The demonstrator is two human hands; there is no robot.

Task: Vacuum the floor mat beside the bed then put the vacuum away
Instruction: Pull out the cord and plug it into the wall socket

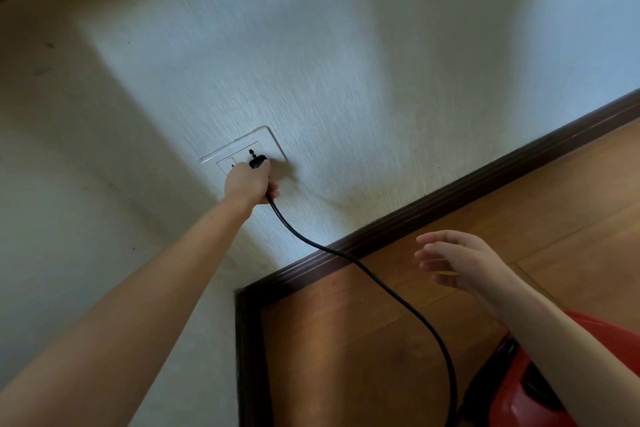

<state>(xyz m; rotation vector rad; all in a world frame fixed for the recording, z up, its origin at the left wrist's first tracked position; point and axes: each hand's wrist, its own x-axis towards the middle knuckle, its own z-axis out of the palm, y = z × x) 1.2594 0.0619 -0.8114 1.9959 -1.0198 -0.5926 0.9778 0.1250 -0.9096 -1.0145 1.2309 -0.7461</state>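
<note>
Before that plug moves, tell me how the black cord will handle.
Probably floppy: the cord sags in a loose curve from the left hand toward the red vacuum. Likely light, since one hand holds it up by the plug. Expect it to drag and swing rather than hold shape.

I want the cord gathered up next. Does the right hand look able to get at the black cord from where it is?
Probably yes. The right hand hovers open and holds nothing, above the wooden floor, and the black cord hangs just to its left with nothing between them. The left hand grips the plug at the wall socket.
</note>
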